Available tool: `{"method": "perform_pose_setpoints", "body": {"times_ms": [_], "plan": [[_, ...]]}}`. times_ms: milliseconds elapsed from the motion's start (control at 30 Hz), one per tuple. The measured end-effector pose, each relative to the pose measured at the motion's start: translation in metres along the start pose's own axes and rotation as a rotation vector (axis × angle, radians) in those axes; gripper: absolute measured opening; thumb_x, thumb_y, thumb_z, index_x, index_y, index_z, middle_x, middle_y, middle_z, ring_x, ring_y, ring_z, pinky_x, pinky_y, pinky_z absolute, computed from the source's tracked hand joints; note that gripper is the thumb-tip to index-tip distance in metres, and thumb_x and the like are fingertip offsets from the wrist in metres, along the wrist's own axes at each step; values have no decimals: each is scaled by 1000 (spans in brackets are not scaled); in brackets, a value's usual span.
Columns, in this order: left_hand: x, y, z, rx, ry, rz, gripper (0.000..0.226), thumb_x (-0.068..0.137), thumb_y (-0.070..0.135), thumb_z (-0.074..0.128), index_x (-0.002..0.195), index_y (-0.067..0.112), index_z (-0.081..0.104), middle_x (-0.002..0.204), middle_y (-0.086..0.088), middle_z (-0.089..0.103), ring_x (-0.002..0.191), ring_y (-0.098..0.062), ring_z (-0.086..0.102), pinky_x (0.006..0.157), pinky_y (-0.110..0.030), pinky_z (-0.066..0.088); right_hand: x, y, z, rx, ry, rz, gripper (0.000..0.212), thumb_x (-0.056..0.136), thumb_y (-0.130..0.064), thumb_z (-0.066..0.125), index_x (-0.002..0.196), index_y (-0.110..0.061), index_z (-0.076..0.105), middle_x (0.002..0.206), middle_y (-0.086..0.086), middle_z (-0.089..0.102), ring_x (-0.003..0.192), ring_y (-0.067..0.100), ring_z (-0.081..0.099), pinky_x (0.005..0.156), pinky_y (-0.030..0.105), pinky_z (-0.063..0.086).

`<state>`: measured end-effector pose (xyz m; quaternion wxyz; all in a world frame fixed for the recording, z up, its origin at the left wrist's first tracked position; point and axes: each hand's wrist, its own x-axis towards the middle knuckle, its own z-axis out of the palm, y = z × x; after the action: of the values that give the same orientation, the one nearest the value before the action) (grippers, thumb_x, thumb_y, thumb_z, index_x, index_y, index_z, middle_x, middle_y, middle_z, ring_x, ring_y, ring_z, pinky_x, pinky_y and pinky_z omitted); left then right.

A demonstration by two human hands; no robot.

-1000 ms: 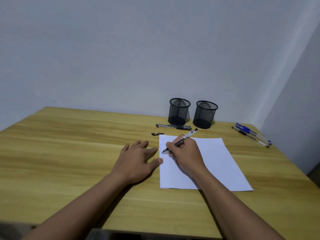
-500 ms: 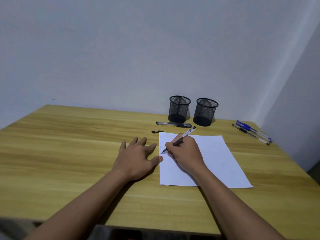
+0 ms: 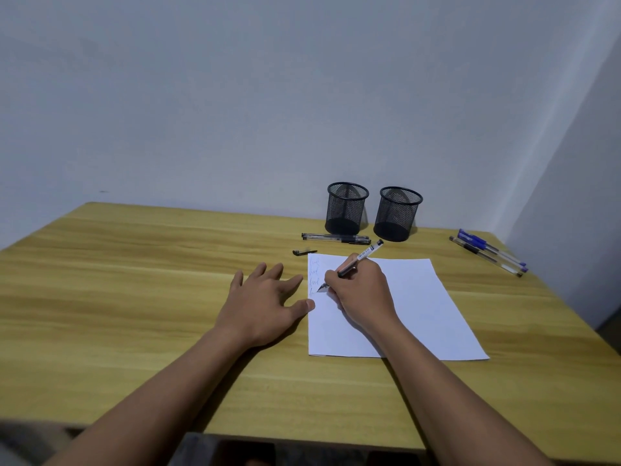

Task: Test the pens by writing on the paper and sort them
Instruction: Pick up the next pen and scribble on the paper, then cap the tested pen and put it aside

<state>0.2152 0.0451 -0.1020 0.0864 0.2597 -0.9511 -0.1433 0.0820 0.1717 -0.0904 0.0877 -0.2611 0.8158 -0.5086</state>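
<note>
Paper (image 3: 396, 307) is steadied by the flat, open left hand (image 3: 265, 304) while a pen (image 3: 353, 265), gripped in the right hand (image 3: 361, 290), is tested; both cups (image 3: 346, 208) look empty, so sorting remains.

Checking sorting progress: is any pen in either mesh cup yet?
No, both mesh cups look empty; the pens lie on the table.

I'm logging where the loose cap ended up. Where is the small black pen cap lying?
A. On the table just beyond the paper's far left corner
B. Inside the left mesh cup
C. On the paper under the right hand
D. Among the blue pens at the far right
A: the pen cap lies on the bare table, just past the far left corner of the paper, nearer than the mesh cups.
</note>
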Motion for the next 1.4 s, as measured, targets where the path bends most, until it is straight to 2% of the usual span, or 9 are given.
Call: {"method": "perform_pose_setpoints", "body": {"times_ms": [267, 433, 633, 767, 833, 1000, 1133, 1300, 1400], "plan": [[1, 0, 0, -4, -2, -3, 68, 85, 77, 36, 146, 48, 37, 164, 3, 20, 153, -20, 8, 121, -55, 4, 2, 2, 0, 13, 0, 6, 17, 85, -25, 71, 79, -11, 67, 71, 3, 70, 71, 20, 70, 61, 37, 54], [1, 0, -1, -4, 0, 0, 67, 86, 76, 36, 147, 46, 37, 164, 3, 21, 153, -21, 8, 121, -55, 4, 5, -5, -1, 301, 4, 138, 14, 85, -18, 67, 84, -4, 68, 65, 9, 69, 58, 21, 58, 49, 30, 45], [-1, 4, -3, -52, 1, -13, 66, 86, 75, 40, 145, 44, 43, 163, 3, 25, 152, -20, 11, 121, -54, 6, 3, -14, -6, 371, -12, 152, 16, 87, -17, 68, 87, -2, 69, 68, 9, 70, 55, 19, 50, 44, 26, 38], [10, 6, -11, -289, 218, -90, 59, 85, 68, 46, 129, 32, 64, 137, 4, 61, 130, -17, 53, 111, -45, 37, 10, -25, -15, 432, -7, 65, 11, 88, -12, 68, 84, -1, 68, 67, 7, 69, 48, 14, 46, 40, 22, 36], [29, 5, -15, -372, 278, -138, 50, 88, 59, 54, 125, 27, 67, 126, 2, 69, 119, -17, 62, 102, -39, 46, 16, -29, -20, 441, -4, 23, 10, 90, -12, 69, 85, -3, 68, 66, 5, 69, 46, 12, 47, 39, 22, 38], [77, 5, -13, -259, 238, -154, 41, 90, 48, 60, 125, 29, 66, 124, 3, 70, 118, -21, 61, 98, -41, 49, 28, -28, -30, 470, -18, 12, 13, 95, -14, 65, 83, -10, 68, 73, 8, 70, 55, 14, 55, 41, 24, 44], [92, 5, -4, -133, 255, -148, 22, 92, 42, 62, 109, 33, 72, 107, 4, 74, 111, -23, 62, 93, -41, 48, 34, -20, -32, 486, -25, 23, 13, 95, -13, 66, 83, -12, 67, 77, 11, 72, 62, 14, 60, 45, 25, 51], [83, 6, -11, -395, 366, -76, 11, 91, 20, 67, 99, 20, 75, 93, 2, 74, 91, -17, 66, 82, -32, 52, 35, -13, -35, 514, -18, 5, 12, 93, -12, 70, 82, -14, 71, 84, 7, 71, 81, 16, 66, 54, 23, 57], [73, 14, -25, -527, 399, -10, 10, 90, 14, 68, 94, 19, 76, 85, 8, 73, 83, -7, 66, 74, -22, 50, 31, -16, -36, 602, -6, 32, 6, 92, -9, 70, 87, -11, 72, 85, 6, 71, 83, 15, 67, 57, 22, 58]]}}
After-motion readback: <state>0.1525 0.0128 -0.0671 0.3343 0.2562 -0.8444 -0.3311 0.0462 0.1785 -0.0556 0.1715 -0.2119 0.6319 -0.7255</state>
